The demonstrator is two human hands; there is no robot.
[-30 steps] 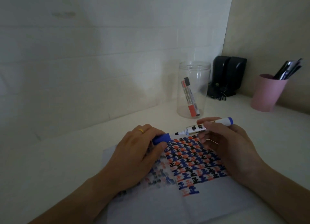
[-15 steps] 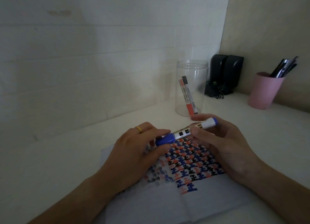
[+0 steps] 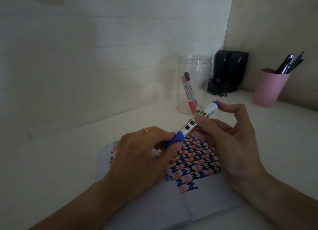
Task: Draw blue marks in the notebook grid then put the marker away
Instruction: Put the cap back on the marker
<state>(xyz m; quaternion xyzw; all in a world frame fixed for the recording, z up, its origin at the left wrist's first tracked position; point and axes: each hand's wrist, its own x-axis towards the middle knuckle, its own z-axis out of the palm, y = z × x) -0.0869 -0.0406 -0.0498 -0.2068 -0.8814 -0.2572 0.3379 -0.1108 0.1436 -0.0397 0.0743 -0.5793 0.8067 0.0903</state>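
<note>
left hand: palm down, fingers curled, thumb and forefinger pinching shut, yellow ring on one finger | right hand: just right of the left, thumb and fingertips closed in a grip, forefinger arched up | both forearms bare, angling in from the lower corners

Three markers — two hands

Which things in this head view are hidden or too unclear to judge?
- Left page of the notebook: mostly covered by the left hand.
- Blue marker cap seam: fully seated or not, hidden by fingers.
- Labels on the markers in the clear jar: too small, dim.
- Contents of the pink cup: dark, blurred.
</note>
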